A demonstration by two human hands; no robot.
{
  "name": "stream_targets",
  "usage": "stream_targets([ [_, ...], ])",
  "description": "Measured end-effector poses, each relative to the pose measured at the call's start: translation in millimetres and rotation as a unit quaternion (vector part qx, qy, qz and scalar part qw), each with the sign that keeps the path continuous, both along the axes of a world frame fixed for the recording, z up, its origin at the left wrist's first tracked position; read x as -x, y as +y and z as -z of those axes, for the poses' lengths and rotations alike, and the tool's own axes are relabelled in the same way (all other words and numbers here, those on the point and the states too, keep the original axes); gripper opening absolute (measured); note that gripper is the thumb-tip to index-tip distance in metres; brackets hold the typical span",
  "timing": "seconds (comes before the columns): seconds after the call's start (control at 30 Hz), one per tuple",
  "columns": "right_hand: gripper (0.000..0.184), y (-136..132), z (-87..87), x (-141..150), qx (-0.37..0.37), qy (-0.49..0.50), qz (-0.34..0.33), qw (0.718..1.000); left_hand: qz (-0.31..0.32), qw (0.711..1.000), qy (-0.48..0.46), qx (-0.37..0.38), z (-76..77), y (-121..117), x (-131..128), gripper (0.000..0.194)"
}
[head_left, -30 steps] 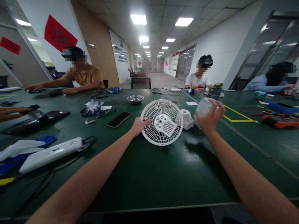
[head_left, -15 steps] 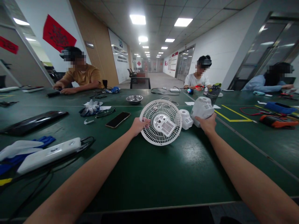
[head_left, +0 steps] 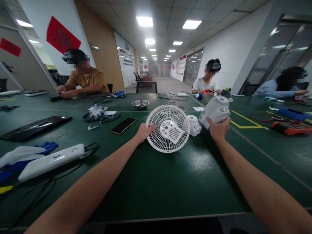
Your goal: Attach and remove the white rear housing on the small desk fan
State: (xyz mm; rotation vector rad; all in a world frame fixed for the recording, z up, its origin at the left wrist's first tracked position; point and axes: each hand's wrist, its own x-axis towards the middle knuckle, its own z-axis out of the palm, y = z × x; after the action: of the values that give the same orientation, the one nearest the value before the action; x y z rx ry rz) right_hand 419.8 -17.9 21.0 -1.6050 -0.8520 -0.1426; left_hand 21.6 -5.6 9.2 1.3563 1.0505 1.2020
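In the middle of the head view, a round white fan grille leans upright, its slotted motor mount facing me. My left hand grips the grille's left rim, fingers closed over its edge. Off to the right, my right hand is wrapped around a white plastic housing with vent slots, which tilts to the right. A smaller white vented plastic part stands on the table between the grille and the housing, partly hidden behind the grille's edge.
A phone, gloves and a metal bowl lie beyond my left hand. Nearer left are a white power strip and a black panel. An orange multimeter sits far right. Several people work across the table.
My right hand has lifted the white housing slightly up and to the right, tilting it further. The left hand and the fan grille stay nearly where they were.
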Motion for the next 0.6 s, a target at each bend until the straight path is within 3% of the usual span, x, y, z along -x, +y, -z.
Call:
stream_targets([
  [0.17,0.080,-4.3,-16.1,22.2,-0.116,-0.036,-0.082,0.989,0.001,1.000,0.008,0.002,-1.2,0.1,0.4,0.019],
  [0.23,0.083,-6.0,-16.4,33.1,-0.093,-0.048,-0.123,0.987,-0.001,1.000,0.008,0.001,-1.0,0.4,-0.1,0.019],
  [0.4,0.087,-5.8,-3.8,50.9,0.046,-0.070,-0.207,0.975,-0.004,1.000,0.001,0.008,-1.9,-0.5,-1.2,0.018],
  [0.6,0.090,-3.1,-2.0,38.6,0.022,-0.074,-0.163,0.984,0.008,1.000,-0.003,0.017,-4.2,-1.9,0.5,0.016],
])
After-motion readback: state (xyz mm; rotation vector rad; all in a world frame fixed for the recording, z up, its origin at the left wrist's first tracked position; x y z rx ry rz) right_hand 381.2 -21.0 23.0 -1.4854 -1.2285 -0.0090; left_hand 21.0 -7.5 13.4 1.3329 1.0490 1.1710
